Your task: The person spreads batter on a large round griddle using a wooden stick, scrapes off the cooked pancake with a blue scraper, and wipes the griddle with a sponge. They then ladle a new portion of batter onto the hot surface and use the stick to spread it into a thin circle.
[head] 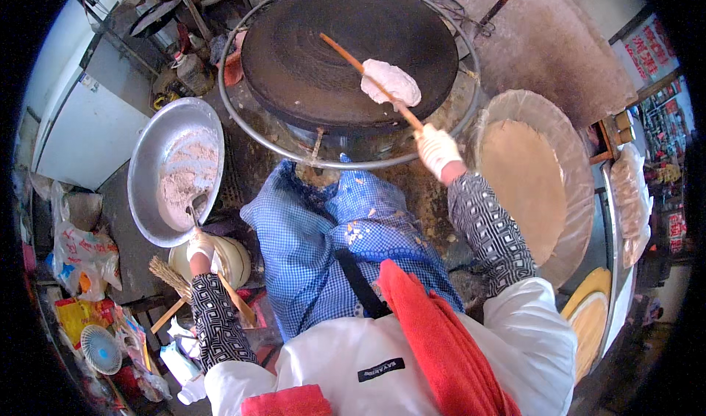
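My gloved right hand point(437, 148) grips the lower end of a wooden stick point(345, 53), which reaches over a large round dark griddle point(292, 68). A lump of pale pinkish batter point(394, 82) lies on the right half of the griddle, with the stick across it. At the left, my gloved left hand point(200, 245) is closed around the handle of a metal ladle point(198, 200). The ladle's bowl dips into pale batter point(179, 190) inside a tilted metal basin point(142, 157).
A metal ring point(265, 147) surrounds the griddle. Right of it stands a wide plastic-lined container point(576, 195) with a flat tan round inside. A hand broom point(171, 278) and a pale bucket point(237, 261) are below the basin; a plastic jug point(193, 74) stands above it.
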Tool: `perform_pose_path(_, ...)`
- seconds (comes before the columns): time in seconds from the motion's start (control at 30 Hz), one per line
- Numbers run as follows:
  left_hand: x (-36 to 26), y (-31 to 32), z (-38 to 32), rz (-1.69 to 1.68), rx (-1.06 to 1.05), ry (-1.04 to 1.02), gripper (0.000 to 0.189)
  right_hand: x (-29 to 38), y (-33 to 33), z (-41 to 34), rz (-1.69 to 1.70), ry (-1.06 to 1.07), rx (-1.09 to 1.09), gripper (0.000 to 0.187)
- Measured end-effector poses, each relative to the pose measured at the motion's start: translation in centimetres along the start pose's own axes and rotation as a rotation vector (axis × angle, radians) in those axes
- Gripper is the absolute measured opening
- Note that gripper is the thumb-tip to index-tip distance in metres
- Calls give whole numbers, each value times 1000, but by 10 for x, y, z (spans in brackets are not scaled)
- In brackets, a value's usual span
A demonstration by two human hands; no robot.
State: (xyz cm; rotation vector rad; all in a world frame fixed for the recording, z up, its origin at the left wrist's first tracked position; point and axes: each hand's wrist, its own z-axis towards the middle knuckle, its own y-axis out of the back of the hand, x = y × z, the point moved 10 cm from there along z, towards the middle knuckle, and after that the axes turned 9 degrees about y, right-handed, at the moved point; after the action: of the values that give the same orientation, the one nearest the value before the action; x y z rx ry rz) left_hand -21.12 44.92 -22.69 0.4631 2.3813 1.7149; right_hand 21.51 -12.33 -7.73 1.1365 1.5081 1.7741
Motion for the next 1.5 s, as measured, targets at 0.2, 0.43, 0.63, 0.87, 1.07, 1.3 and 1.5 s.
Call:
perform_pose_path(0.2,-156,120,-124,134,-346,-492,73,32,6,0,-51,56,98,36)
perform_pose_path(0.43,-368,114,-324,78,-155,-1085,56,13,7,8,-48,11,-56,35)
perform_pose_path(0.63,-429,29,-352,369,-251,-963,63,-35,3,3,-143,-79,-74,36)
perform_pose_path(0.87,-412,25,-360,463,-423,-958,54,-44,2,0,-190,-119,4,34)
perform_pose_path(1.07,-398,29,-351,428,-451,-930,59,-19,4,11,-204,22,6,37)
perform_pose_path(1.3,-393,32,-349,344,-456,-933,68,-19,18,18,-142,-18,-74,34)
perform_pose_path(1.5,-388,40,-352,302,-475,-939,68,-69,11,8,-247,-94,-55,37)
